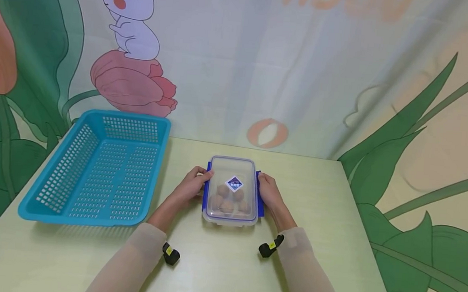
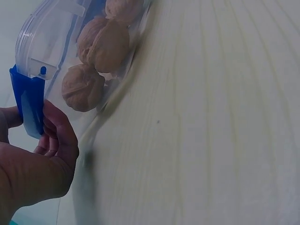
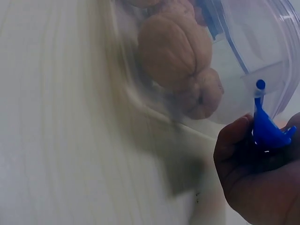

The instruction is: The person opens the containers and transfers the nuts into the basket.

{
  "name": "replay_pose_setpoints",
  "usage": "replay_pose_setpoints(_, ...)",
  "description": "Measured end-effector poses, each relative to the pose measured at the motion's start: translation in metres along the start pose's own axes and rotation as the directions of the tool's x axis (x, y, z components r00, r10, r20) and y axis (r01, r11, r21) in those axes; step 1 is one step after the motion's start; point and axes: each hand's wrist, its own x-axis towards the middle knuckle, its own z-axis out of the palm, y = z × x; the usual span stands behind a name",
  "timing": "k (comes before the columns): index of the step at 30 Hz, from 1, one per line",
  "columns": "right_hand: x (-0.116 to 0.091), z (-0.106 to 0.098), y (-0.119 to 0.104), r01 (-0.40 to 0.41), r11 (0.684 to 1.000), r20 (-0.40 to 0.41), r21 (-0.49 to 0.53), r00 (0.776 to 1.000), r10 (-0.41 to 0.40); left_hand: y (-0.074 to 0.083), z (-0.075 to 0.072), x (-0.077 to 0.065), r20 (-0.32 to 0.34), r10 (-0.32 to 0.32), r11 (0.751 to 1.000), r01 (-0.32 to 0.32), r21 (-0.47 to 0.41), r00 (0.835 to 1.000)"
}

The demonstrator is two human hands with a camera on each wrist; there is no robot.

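Observation:
A clear plastic food container point(image 1: 235, 164) with a blue seal and a label on its lid lies on the table, with several walnuts point(image 2: 104, 44) inside. On its left side, my left hand point(image 1: 189, 184) pinches the blue latch point(image 2: 30, 101) between thumb and curled fingers. My right hand point(image 1: 271, 192) grips the opposite blue latch point(image 3: 269, 129), which sticks outward from the container's right side. The lid is on. Walnuts point(image 3: 173, 51) also show through the wall in the right wrist view. The latches at the far and near ends cannot be made out clearly.
A blue perforated plastic basket point(image 1: 155, 176) stands on the left of the pale wooden table point(image 1: 216, 268). A printed curtain point(image 1: 231, 72) with a rabbit and flowers hangs behind the table's back edge. Small black cameras sit at both wrists.

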Motion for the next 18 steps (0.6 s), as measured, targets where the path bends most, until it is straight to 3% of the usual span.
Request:
replay_pose_setpoints(3,-0.002,-0.001,0.001,-0.004,1.0,-0.016,-0.02,1.0,0.003,-0.001,-0.001,0.001,0.019,-0.002,1.0,0.002,0.003,1.0)
replay_pose_setpoints(8,-0.006,0.0,-0.001,0.026,0.982,-0.047,-0.185,0.998,-0.035,-0.002,-0.003,0.002,0.038,-0.001,1.0,0.001,-0.005,0.999)
replay_pose_setpoints(13,-0.012,0.003,-0.012,0.052,0.942,0.006,-0.331,0.999,-0.053,0.0,-0.005,0.001,0.044,-0.003,1.0,0.004,-0.022,0.999)
replay_pose_setpoints(18,-0.016,0.006,-0.014,0.04,0.935,0.053,-0.353,0.998,-0.022,-0.003,-0.005,0.002,0.055,-0.002,0.999,0.004,-0.037,0.998)
